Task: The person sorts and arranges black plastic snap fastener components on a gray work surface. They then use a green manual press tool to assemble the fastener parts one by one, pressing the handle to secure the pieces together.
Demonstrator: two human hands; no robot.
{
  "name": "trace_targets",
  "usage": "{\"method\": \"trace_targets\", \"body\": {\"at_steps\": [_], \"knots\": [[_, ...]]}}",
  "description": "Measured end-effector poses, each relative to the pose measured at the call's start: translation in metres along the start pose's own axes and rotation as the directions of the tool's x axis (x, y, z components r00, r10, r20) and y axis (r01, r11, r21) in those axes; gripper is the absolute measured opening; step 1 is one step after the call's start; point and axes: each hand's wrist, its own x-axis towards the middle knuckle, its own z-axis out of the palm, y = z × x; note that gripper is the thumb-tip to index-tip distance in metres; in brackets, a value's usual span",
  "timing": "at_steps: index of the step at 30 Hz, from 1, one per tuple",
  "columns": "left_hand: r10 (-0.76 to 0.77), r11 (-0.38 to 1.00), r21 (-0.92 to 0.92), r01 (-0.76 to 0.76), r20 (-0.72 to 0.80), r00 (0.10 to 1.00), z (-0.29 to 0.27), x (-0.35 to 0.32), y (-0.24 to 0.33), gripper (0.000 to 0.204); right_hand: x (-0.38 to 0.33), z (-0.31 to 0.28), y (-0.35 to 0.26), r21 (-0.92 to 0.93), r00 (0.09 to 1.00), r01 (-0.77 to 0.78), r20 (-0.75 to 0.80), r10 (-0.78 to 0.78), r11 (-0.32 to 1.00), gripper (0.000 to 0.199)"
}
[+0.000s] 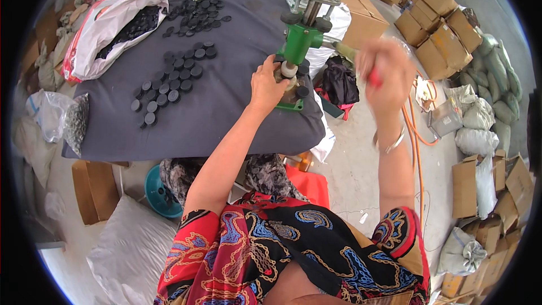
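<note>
A green hand press (298,44) stands at the right end of the cloth-covered table. Under its ram, my left hand (267,86) curls thumb and fingers around the whitish die (288,70); whatever is pinched there is hidden. My right hand (386,70), smeared by motion, is raised right of the press and closed around a red knob (375,77), which looks like the end of the press lever (337,45). Round black caps (175,74) lie in a loose group left of my left hand. More small black pieces (195,16) are scattered behind them.
On the table's left, an open white and red sack (116,36) holds black parts, near a clear plastic bag (73,118). A teal basin (161,189) sits below. Cardboard boxes (437,28), sacks (491,79) and an orange hose (416,141) are on the floor at right.
</note>
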Motion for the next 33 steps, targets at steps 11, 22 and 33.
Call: {"method": "trace_targets", "body": {"at_steps": [11,22,33], "knots": [[0.185,0.529,0.842,0.104,-0.235,0.954,-0.126,-0.027,-0.057,0.043,-0.077,0.010,0.018,-0.331,0.948,0.287,0.234,-0.217,0.899,0.017],[0.187,0.669,0.728,-0.150,0.030,0.982,-0.119,-0.064,-0.055,0.027,0.082,-0.013,-0.007,0.115,0.976,-0.212,-0.023,0.216,0.970,0.030],[0.038,0.938,0.345,0.004,-0.114,0.993,-0.104,-0.055,-0.048,0.037,0.144,-0.037,0.032,0.154,0.919,-0.351,-0.135,0.372,0.924,0.034]]}}
